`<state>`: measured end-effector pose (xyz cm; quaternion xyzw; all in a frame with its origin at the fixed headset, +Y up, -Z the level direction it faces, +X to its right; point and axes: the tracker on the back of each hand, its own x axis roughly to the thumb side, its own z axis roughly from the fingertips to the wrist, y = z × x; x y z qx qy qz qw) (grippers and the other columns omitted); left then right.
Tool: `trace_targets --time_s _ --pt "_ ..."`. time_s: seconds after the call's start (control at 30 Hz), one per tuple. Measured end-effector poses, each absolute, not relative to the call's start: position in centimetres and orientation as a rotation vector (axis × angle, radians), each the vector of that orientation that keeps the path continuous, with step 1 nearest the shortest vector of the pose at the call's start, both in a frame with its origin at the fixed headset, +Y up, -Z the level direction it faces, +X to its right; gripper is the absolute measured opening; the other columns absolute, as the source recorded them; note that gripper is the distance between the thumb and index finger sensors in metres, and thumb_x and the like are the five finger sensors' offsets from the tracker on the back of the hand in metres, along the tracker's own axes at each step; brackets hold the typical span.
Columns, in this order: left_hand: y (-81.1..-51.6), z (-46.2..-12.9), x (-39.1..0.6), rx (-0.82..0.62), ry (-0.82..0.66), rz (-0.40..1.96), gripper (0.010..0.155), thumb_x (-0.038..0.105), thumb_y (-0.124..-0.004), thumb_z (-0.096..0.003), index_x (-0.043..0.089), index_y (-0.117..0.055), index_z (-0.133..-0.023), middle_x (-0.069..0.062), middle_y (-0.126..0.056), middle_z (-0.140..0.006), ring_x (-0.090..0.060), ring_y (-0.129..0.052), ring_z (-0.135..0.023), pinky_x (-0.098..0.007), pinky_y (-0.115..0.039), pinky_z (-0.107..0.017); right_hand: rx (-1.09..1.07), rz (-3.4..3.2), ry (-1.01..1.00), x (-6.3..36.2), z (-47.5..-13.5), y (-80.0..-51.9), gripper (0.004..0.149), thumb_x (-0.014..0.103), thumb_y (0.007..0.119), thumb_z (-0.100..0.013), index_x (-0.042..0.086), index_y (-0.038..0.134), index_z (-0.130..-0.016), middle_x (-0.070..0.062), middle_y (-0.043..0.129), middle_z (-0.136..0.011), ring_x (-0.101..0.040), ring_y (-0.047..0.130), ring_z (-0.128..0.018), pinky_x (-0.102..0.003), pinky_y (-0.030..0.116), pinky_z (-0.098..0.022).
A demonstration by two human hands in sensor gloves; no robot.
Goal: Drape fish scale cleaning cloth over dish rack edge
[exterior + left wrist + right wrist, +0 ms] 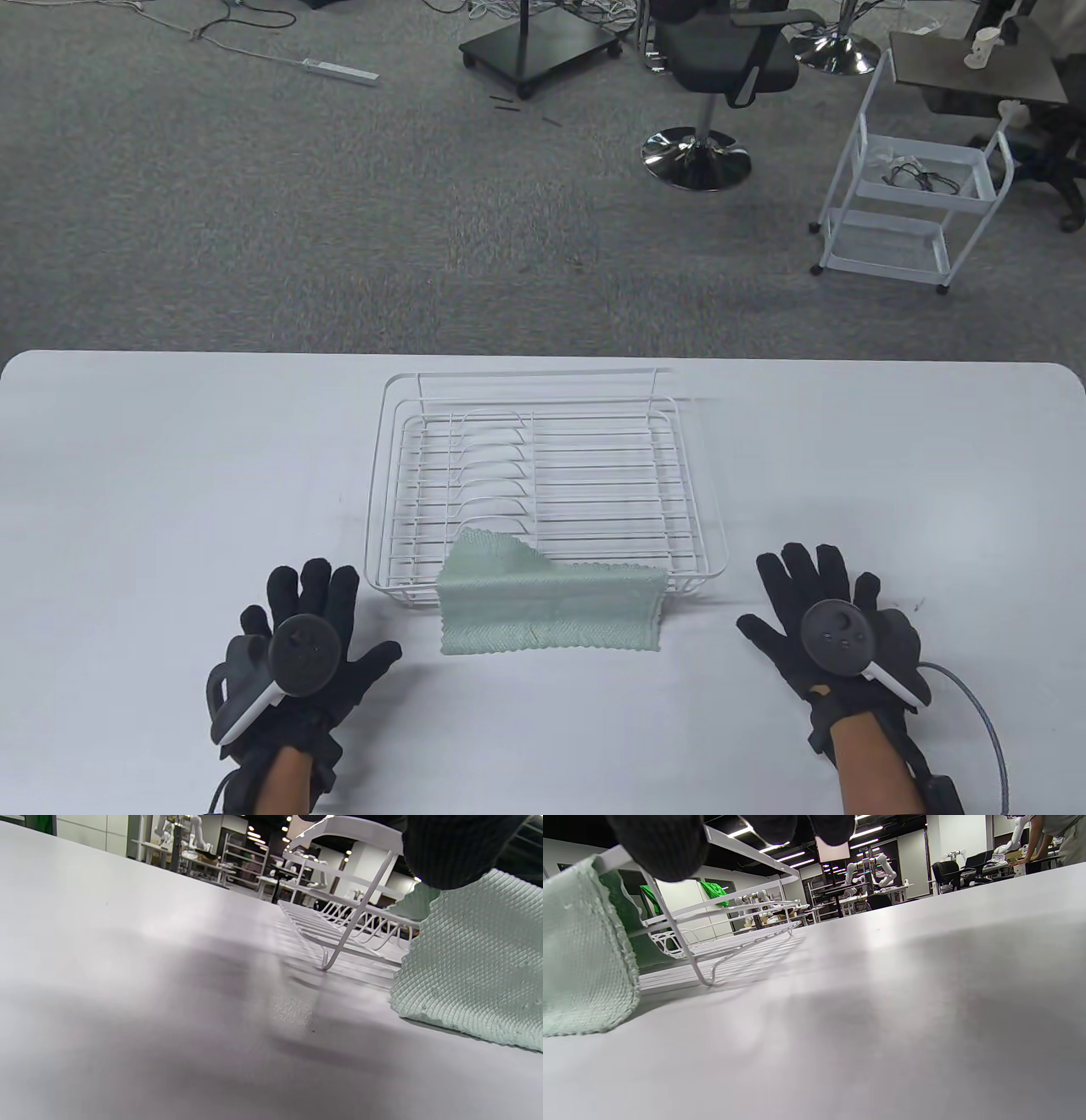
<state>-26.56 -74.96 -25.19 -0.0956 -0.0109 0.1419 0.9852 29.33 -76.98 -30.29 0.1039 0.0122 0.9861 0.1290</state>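
Observation:
A pale green fish scale cloth [547, 607] hangs over the near edge of the white wire dish rack [543, 475]; one corner lies inside the rack and the rest spreads onto the table in front. My left hand [310, 632] rests flat on the table left of the cloth, fingers spread, holding nothing. My right hand [827, 611] rests flat on the table right of the rack, also empty. The left wrist view shows the cloth [475, 963] and the rack [352, 921]. The right wrist view shows the cloth [585, 959] and the rack [721, 921].
The white table [170, 475] extends wide on both sides of the rack. Beyond its far edge are grey carpet, an office chair [721, 76] and a white cart [916, 195].

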Motion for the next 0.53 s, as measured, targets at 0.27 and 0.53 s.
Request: trace_targets --time_s 0.27,0.53 --pt "-74.97 -24.96 -26.22 -0.215 -0.026 0.281 0.097 0.071 -0.072 -0.0515 0.025 -0.024 -0.123 -0.006 -0.013 -0.124 -0.041 0.0 -0.111 -0.073 -0.014 -0.073 0.3 2.854 0.041 29.24 -30.2 -77.01 0.072 0.061 0.062 -0.059 0.026 0.035 -0.115 -0.016 0.031 -0.122 -0.049 0.017 -0.108 -0.077 0.019 -0.067" --pt "-75.14 -25.0 -26.2 -0.233 -0.024 0.28 0.096 0.07 -0.072 -0.0516 0.025 -0.027 -0.123 -0.006 -0.015 -0.125 -0.041 -0.001 -0.111 -0.073 -0.015 -0.074 0.298 2.84 0.034 29.16 -30.18 -76.92 0.071 0.06 0.063 -0.059 0.025 0.035 -0.115 -0.016 0.032 -0.121 -0.049 0.018 -0.108 -0.077 0.02 -0.067"
